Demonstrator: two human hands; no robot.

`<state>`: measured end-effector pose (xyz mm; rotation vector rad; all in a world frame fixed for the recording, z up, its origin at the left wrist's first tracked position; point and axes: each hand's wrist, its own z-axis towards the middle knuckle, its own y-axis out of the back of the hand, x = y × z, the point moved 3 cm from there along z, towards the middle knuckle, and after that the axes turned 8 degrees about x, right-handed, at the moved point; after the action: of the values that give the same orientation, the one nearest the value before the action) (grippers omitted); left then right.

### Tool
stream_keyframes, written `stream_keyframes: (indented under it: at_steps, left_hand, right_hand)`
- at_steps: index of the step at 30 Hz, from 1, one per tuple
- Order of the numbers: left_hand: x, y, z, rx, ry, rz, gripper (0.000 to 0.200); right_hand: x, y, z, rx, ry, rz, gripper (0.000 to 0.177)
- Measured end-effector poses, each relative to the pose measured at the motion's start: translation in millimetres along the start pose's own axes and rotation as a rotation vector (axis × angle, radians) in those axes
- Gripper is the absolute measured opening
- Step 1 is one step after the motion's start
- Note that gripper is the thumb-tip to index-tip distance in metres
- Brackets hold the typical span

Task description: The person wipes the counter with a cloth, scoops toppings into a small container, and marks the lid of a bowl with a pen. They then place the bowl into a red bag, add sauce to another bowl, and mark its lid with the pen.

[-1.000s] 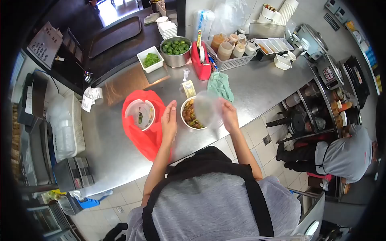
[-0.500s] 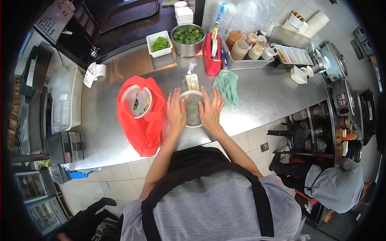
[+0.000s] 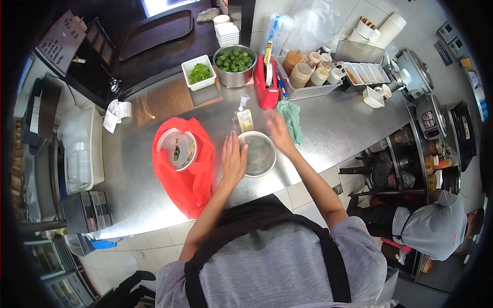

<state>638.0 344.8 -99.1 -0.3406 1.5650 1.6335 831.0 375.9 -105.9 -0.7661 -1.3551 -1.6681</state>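
A round takeaway bowl with a clear lid [image 3: 258,155] sits on the steel counter in front of me. My left hand [image 3: 234,160] lies along its left rim, fingers stretched out. Off the bowl's upper right side is my right hand [image 3: 279,131], somewhat blurred, its fingers extended with nothing in them. Just behind the bowl lies a small clear packet with a yellowish label [image 3: 245,120]. A red plastic bag [image 3: 191,192] stands at the left, open around another lidded bowl [image 3: 177,149]. Beside my right hand are a green cloth [image 3: 290,119] and a red tape dispenser [image 3: 267,91].
At the back are a pot of green limes [image 3: 235,77], a white tub of leafy greens [image 3: 200,78] and a basket of sauce bottles [image 3: 310,92]. Receipts [image 3: 117,114] lie at left. Another person [image 3: 429,226] is at the shelves on the right.
Both hands were on the lidded bowl's sides. My right hand has lifted off up and to the right, while the left stays at the rim. The view has shifted slightly.
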Motion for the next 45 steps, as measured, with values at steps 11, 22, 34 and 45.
stream_keyframes:
  at_steps: [11,22,34,45]
  left_hand:
    - [-23.9,-52.7,153.4,0.324,0.342,-0.971,0.057]
    - [-7.1,-92.9,197.9,0.2,0.392,-1.067,0.019]
    - [-47.2,9.5,127.6,-0.165,0.12,-1.279,0.024]
    - [70.3,-37.4,11.9,-0.465,0.037,-1.019,0.026]
  right_hand:
    - [-21.9,52.5,107.5,-0.409,-0.125,0.399,0.034]
    - [96.6,61.8,-116.4,-0.117,-0.261,0.636,0.016]
    - [86.0,72.8,-142.1,0.107,-0.534,0.609,0.016]
    - [-7.3,33.5,-101.3,0.493,-0.49,0.477,0.022]
